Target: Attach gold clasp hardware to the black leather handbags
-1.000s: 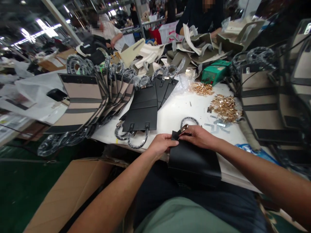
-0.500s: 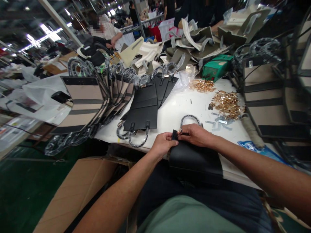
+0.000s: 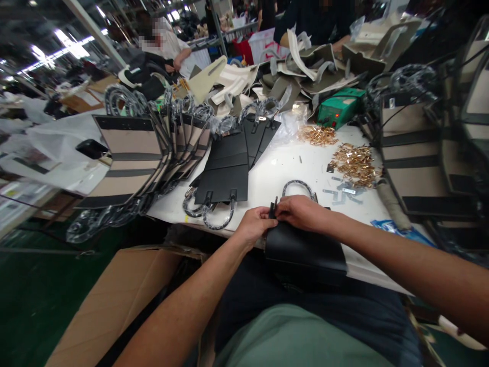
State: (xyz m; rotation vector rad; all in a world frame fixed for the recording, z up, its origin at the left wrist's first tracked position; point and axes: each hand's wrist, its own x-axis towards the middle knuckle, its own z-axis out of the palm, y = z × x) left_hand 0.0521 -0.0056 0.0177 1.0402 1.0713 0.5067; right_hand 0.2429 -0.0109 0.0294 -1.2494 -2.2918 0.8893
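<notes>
A black leather bag panel (image 3: 305,250) lies over the near edge of the white table (image 3: 275,173), partly hanging onto my lap. My left hand (image 3: 255,224) pinches its top left corner at a small black strap tab (image 3: 273,209). My right hand (image 3: 301,211) is closed on the same tab from the right, fingers pressed together over it. A wrapped handle loop (image 3: 300,186) arcs on the table just beyond my right hand. Whatever small metal piece sits under my right fingers is hidden.
Black panels (image 3: 225,171) and beige-and-black bags (image 3: 133,153) with wrapped handles fan out at left. Heaps of gold fittings (image 3: 353,163) lie at right beside a green box (image 3: 340,108). More bags stand at far right (image 3: 416,153). A cardboard box (image 3: 110,306) sits below left. People work across the table.
The gold fitting seen between my right fingers a second ago is now covered. Both hands have closed in tighter on the strap tab; the panel slid slightly toward me.
</notes>
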